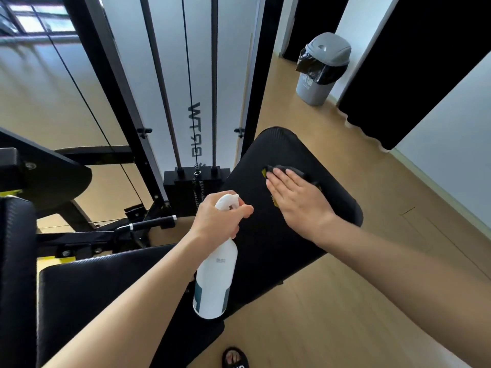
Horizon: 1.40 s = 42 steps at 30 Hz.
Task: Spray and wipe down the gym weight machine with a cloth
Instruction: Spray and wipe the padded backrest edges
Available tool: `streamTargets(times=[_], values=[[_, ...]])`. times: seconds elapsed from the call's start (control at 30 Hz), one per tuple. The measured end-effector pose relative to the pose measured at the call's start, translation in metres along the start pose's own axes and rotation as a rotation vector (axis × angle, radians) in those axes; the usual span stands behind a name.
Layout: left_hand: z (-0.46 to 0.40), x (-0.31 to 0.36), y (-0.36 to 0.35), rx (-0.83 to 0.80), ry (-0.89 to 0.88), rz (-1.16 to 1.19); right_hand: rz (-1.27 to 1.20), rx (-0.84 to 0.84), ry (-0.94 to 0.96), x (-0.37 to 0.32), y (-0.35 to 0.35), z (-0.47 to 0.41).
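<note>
My left hand [221, 217] grips the neck of a white spray bottle [216, 277], a finger by its trigger, and the bottle hangs down in front of the black seat pads. My right hand [297, 200] lies flat with straight fingers on a dark cloth [297, 171] and presses it onto the black padded bench pad [265, 235] of the weight machine. The hand covers most of the cloth. A yellow mark shows on the pad beside the cloth.
The machine's weight stack [195, 181], guide rods and cable stand behind the pad. Another black pad [87, 288] lies lower left, with a handle bar [151, 224] above it. A grey bin [320, 70] with a black liner stands far right on the wooden floor.
</note>
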<state>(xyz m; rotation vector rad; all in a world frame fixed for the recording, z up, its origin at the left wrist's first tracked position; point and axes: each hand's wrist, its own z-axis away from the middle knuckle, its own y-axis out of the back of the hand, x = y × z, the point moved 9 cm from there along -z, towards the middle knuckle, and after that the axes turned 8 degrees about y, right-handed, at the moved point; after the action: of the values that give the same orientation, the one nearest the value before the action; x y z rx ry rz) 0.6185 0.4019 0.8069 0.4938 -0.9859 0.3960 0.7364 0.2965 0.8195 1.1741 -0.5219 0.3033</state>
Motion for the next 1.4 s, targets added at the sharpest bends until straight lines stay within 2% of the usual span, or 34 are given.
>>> streamTargets(times=[0.2,0.37,0.57,0.77,0.93,1.07,1.27,1.4], values=[[-0.010,0.000,0.003,0.055,0.003,-0.028,-0.001,0.035,-0.089,0.058,0.018,-0.069],[-0.022,0.004,-0.007,0.077,-0.004,-0.035,-0.304,0.106,-0.245,0.097,0.016,-0.095],[-0.030,0.015,-0.026,0.048,0.010,-0.033,-0.467,0.170,-0.379,0.098,0.007,-0.062],[-0.034,0.043,-0.045,0.017,-0.031,-0.035,-0.518,0.180,-0.472,0.073,-0.004,0.014],[-0.039,0.049,-0.047,0.013,-0.039,-0.038,-0.477,0.177,-0.465,0.060,-0.012,0.048],[-0.041,0.041,-0.045,0.018,-0.030,-0.052,-0.461,0.144,-0.425,0.078,-0.009,0.010],[-0.042,0.028,-0.037,0.055,-0.003,-0.056,-0.537,0.120,-0.469,0.111,-0.007,-0.066],[-0.037,0.029,-0.035,0.069,-0.012,-0.070,-0.610,0.146,-0.466,0.117,-0.010,-0.074]])
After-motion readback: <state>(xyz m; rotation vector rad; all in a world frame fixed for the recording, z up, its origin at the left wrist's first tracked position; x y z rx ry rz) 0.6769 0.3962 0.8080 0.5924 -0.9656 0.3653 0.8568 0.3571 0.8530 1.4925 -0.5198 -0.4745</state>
